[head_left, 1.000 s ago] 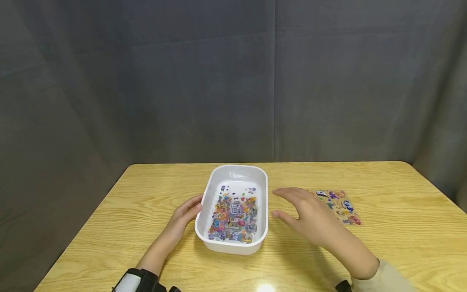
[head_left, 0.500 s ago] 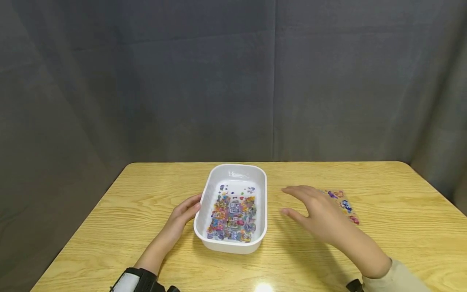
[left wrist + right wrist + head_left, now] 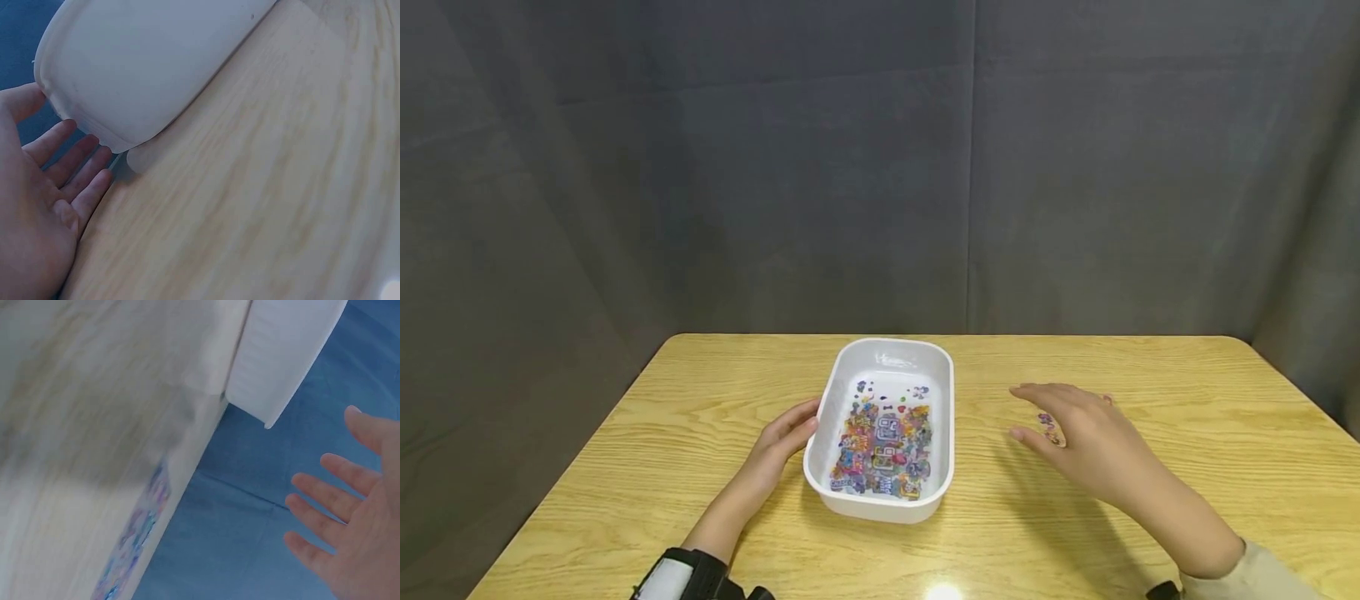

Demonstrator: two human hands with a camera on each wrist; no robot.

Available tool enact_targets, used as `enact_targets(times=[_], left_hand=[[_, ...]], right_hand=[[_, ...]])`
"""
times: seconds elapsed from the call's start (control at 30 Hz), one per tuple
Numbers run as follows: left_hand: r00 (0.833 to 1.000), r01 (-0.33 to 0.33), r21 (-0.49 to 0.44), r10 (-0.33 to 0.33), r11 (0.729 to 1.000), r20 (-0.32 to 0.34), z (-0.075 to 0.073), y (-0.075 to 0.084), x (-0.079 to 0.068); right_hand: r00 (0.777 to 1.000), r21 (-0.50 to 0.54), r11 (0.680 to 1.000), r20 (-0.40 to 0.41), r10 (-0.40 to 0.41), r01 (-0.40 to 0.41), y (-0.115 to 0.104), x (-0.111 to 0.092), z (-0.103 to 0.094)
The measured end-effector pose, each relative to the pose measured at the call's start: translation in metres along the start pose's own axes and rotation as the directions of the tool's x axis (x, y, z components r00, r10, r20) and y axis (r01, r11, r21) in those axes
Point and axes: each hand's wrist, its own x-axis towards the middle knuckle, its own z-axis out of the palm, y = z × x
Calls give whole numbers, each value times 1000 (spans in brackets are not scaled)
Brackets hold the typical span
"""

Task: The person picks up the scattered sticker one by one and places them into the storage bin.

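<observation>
A white plastic tub [image 3: 887,510] with rounded corners stands mid-table in the head view. Inside lie several clear sheets of colourful cartoon stickers [image 3: 886,454]. My left hand [image 3: 769,450] touches the tub's left side; in the left wrist view its nearly straight fingertips [image 3: 67,126] meet the tub wall. To the right of the tub my right hand [image 3: 1093,437] is held over the table, fingers apart and nothing between them. Beneath it is a flat sticker sheet [image 3: 136,531], mostly hidden by the hand in the head view.
The light wood table [image 3: 722,375] has rounded back corners. A dark grey curtain [image 3: 820,167] hangs behind it and down both sides. A black wrist strap [image 3: 700,575] is on the left wrist.
My right hand has moved right, away from the tub, and now covers most of the sticker sheet. The left hand and the tub have stayed in place.
</observation>
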Motion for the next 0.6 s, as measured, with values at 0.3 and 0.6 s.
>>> enact_targets(times=[0.3, 0.6], left_hand=[[1000, -1, -2, 1, 1000, 3, 0, 0, 0], [1000, -5, 1, 5, 1000, 6, 0, 0, 0]], right_hand=[[999, -5, 1000, 34, 10, -10, 12, -11, -1], [999, -11, 1000, 42, 13, -12, 28, -20, -4]])
